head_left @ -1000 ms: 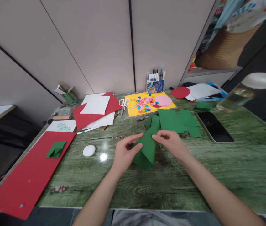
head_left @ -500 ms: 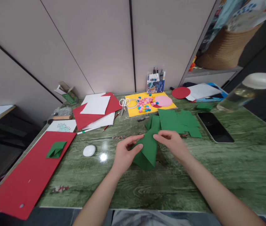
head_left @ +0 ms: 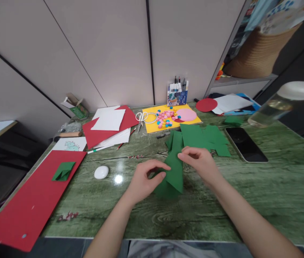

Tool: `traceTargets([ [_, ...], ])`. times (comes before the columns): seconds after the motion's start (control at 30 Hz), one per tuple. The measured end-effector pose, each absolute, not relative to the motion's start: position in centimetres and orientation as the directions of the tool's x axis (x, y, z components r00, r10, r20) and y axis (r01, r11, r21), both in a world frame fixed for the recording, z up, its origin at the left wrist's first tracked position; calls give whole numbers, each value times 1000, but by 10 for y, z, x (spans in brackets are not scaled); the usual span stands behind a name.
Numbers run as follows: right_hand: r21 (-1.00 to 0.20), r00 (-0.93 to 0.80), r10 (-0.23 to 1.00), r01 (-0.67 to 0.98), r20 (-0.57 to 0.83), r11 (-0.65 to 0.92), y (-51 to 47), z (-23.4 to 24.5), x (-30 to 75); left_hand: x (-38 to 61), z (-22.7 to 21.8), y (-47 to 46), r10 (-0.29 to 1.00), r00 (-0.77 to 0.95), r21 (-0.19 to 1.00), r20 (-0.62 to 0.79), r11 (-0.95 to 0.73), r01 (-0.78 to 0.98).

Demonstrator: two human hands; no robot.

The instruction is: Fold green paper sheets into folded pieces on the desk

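Note:
Both my hands work a folded piece of green paper [head_left: 175, 173] at the middle of the green table [head_left: 261, 186]. My left hand [head_left: 145, 179] pinches its left side, fingers curled round the edge. My right hand [head_left: 201, 163] pinches the top of the same piece with thumb and forefinger. The paper stands partly raised off the table, folded lengthwise. Just behind it lie more green paper pieces [head_left: 202, 138], flat on the table.
A red sheet [head_left: 30, 204] with a small folded green piece [head_left: 63, 171] lies at the left. A white oval object [head_left: 101, 172], scissors [head_left: 141, 120], a yellow sheet with small beads [head_left: 165, 120], a marker box [head_left: 177, 95], a phone [head_left: 244, 143] and a bottle [head_left: 283, 104] stand around.
My left hand has slid a little right and down along the green paper, and the fold has closed further. My right hand has stayed at the paper's top.

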State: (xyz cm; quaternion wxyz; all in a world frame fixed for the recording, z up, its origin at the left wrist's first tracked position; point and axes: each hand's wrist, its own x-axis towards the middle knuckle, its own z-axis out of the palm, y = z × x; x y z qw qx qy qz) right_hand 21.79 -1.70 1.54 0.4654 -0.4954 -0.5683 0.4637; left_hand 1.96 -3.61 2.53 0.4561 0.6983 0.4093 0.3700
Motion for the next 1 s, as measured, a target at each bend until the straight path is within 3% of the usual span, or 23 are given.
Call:
traceTargets([
  [0.23,-967,-133,987,228,85,114,-18,20,219,22,28,-35,889,424,911,173,-308,275],
  [0.4,-945,-249,968,311,19,99,-22,21,212,23,26,-36,891,416,926,184,-298,230],
  [0.57,-949,-320,947,307,-28,76,-25,23,206,22,27,-34,883,449,971,138,-210,116],
  [1.0,-968,-339,938,251,-75,13,-22,22,208,22,23,-35,900,417,980,127,-179,87],
])
